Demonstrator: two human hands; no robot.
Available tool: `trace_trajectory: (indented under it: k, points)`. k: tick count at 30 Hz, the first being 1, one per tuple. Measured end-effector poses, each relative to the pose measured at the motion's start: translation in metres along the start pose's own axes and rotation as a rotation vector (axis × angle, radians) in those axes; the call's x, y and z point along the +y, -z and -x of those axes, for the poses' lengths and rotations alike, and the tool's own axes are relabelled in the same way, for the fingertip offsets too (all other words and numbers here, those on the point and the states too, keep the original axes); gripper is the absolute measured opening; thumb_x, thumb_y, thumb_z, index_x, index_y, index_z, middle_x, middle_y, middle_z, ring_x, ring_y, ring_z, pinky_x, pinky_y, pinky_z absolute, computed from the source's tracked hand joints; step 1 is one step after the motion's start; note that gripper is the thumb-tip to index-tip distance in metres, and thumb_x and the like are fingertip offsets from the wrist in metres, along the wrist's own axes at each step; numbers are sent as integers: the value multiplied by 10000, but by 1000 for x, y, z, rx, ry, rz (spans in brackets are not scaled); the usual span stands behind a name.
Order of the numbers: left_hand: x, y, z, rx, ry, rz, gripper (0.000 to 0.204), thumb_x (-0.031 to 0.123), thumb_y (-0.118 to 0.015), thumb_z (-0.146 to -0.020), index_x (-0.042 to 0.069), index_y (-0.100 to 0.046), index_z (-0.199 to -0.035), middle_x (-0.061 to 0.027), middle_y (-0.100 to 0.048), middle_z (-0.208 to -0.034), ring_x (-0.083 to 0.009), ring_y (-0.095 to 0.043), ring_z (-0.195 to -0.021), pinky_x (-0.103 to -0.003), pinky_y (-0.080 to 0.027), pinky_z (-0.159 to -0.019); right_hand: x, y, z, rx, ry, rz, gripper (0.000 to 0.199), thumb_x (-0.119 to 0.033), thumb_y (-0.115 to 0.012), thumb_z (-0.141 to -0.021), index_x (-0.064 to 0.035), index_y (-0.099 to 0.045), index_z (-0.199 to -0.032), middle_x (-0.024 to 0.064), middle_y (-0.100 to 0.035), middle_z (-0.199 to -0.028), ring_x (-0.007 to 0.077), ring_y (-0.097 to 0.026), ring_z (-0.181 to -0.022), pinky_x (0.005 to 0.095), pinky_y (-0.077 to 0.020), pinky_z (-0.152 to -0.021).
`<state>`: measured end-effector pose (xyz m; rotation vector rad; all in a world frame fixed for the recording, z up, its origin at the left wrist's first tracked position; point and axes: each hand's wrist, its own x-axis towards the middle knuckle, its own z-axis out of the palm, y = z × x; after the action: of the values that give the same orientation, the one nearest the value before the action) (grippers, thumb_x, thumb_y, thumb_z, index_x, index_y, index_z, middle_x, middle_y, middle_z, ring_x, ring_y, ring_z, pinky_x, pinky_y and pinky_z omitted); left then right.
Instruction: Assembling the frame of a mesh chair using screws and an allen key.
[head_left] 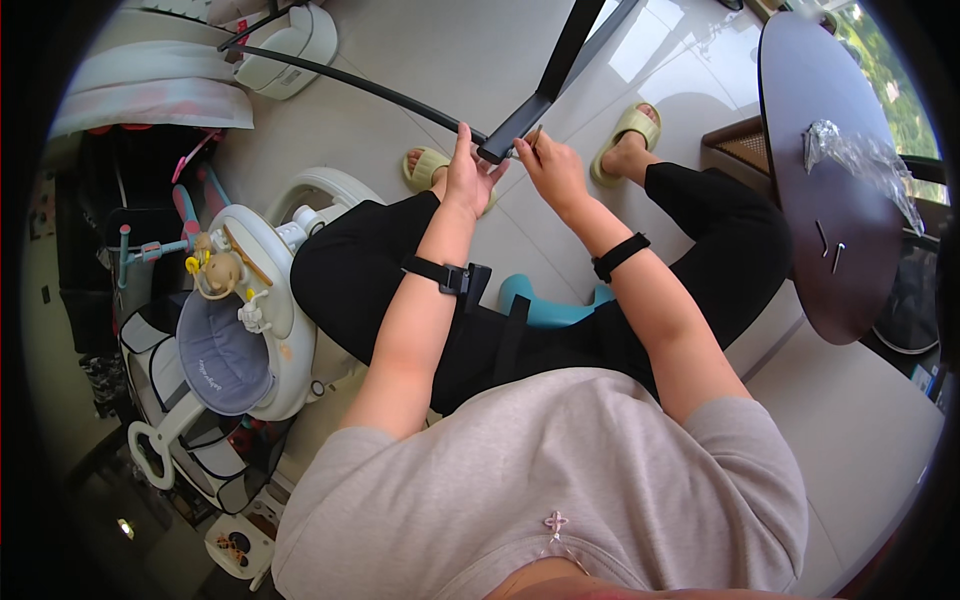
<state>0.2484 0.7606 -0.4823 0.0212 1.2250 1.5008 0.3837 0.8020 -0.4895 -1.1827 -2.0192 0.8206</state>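
Ahead of me a black frame (547, 98) of flat bars comes together at a corner low between my hands. My left hand (470, 182) is closed round that corner, its thumb up along the side and its fingers underneath. Just right of the corner, my right hand (555, 175) pinches a small thin metal piece (537, 132), whose tip shows above the fingers. Its exact kind is too small to tell. The end of the piece nearest the frame is hidden by the fingers.
At right stands a dark oval tabletop (850, 290) bearing crumpled clear plastic wrap (865, 165) and two small bent metal pieces (830, 245). A baby walker (295, 350) is at left. A teal seat (555, 312) shows between my legs, and a white case (292, 55) lies far left.
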Motion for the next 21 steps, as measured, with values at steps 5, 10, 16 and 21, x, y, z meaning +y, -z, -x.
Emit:
trace_trajectory:
  k: [5, 10, 16, 21]
  points:
    - [-22, -7, 32, -169, 232, 42, 421, 509, -479, -859, 104, -516, -967, -10, -544, -868, -139, -529, -844, -330, -441, -821, -3, 12, 3, -251, 443, 311, 100, -181, -571, -794, -112, -546, -861, 55, -606, -760, 238, -601, -693, 350, -470, -547]
    - [-22, -6, 32, -213, 161, 11, 268, 309, -486, -902, 73, -539, -1018, -41, -584, -1015, -144, -538, -916, -330, -444, -815, -7, 17, 15, -215, 346, 156, 122, -109, -540, -781, -101, -545, -902, 52, -600, -829, 244, -595, -799, 349, -483, -617]
    - [-19, -7, 38, -231, 130, -63, 264, 196, -467, -902, 33, -493, -1108, -72, -572, -1114, -149, -553, -936, -296, -454, -758, -14, 3, 41, -132, -164, -645, 144, -94, -538, -831, -6, -522, -943, 62, -599, -833, 163, -580, -774, 293, -449, -623]
    - [-19, 4, 31, -274, 153, -95, 252, 150, -427, -892, 41, -500, -1108, -66, -575, -1109, -144, -562, -877, -271, -459, -665, -28, -2, 41, -267, -836, -1278, 101, -94, -548, -853, -15, -526, -911, 43, -592, -819, 70, -530, -663, 186, -390, -556]
